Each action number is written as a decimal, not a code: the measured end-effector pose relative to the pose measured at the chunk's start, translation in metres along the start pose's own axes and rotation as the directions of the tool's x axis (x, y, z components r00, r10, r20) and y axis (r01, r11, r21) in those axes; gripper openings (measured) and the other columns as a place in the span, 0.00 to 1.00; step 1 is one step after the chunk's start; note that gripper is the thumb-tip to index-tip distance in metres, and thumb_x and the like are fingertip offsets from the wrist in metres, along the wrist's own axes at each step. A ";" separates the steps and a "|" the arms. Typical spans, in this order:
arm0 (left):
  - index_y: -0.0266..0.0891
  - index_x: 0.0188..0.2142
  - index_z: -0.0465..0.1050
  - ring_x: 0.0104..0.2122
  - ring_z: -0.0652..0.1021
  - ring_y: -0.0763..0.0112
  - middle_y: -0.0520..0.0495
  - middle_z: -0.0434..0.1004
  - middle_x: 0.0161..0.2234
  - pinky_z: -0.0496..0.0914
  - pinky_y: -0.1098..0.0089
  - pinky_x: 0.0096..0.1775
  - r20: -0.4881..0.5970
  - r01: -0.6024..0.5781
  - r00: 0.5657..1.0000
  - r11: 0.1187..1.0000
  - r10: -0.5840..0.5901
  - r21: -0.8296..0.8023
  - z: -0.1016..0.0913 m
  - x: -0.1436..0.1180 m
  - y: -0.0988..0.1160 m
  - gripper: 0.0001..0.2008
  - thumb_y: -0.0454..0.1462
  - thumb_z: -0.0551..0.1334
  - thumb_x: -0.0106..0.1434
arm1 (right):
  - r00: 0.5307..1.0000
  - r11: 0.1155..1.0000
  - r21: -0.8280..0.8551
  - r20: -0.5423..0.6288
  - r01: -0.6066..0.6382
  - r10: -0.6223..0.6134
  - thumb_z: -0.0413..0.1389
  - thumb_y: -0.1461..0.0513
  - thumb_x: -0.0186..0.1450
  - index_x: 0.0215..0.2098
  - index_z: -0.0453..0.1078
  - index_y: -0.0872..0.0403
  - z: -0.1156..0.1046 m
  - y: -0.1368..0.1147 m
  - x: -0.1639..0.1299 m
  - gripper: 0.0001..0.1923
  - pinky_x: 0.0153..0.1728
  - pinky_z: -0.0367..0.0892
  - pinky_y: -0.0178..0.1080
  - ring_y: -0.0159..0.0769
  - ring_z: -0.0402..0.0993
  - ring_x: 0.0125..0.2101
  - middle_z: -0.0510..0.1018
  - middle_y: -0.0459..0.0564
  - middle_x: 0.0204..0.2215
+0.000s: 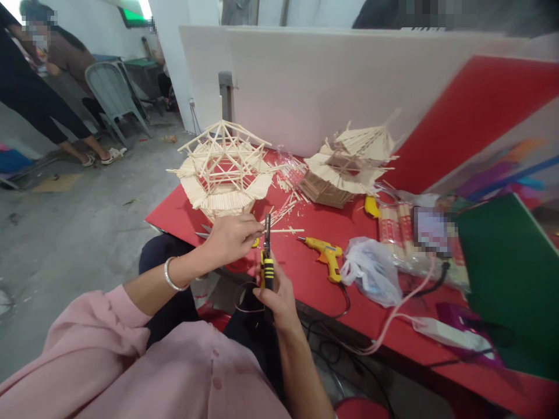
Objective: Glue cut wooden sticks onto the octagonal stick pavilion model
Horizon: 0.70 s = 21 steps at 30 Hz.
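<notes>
One pair of pliers [268, 269], at the table [297, 262] edge.
Our right hand [279, 294] grips it; our left hand [233, 238] is pinched closed beside its tips, on what we can't tell. Stick frame [225, 201] stands ahead, glue gun [329, 254] right.

Head camera | place: up on the head | looks: forward and down | close: both hands [233, 235], near the middle | just past them: red worktop [290, 250] | far: grey chair [109, 87], top left
</notes>
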State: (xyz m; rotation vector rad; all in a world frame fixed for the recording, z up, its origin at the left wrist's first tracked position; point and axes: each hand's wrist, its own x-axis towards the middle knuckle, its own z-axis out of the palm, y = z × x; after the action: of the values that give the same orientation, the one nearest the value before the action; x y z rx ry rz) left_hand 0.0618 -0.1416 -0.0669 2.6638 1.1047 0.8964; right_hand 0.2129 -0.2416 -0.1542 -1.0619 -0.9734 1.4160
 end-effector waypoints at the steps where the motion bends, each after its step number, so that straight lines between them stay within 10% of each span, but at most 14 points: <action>1: 0.39 0.35 0.79 0.32 0.78 0.70 0.48 0.79 0.30 0.66 0.72 0.31 0.003 0.006 1.000 1.000 -0.006 -0.011 0.000 0.000 -0.001 0.12 0.33 0.56 0.66 | 1.000 1.000 -0.012 0.004 -0.014 0.014 0.63 0.59 0.46 0.49 0.71 0.50 -0.001 -0.002 0.000 0.30 0.37 0.64 0.38 0.34 0.65 0.35 0.73 0.44 0.37; 21: 0.36 0.24 0.73 0.26 0.71 0.74 0.52 0.71 0.22 0.63 0.73 0.30 0.153 0.249 0.966 0.915 -0.210 -0.317 0.001 0.002 -0.015 0.12 0.33 0.59 0.63 | 0.994 0.964 -0.240 0.043 0.110 -0.103 0.61 0.61 0.52 0.69 0.55 0.47 -0.007 0.006 0.007 0.47 0.61 0.60 0.51 0.46 0.66 0.59 0.74 0.50 0.55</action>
State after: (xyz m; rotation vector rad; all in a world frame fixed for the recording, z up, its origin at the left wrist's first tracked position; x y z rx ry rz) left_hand 0.0541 -0.1288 -0.0713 2.2269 1.0988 0.7926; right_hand 0.2177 -0.2356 -0.1620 -1.1497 -1.2315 1.2506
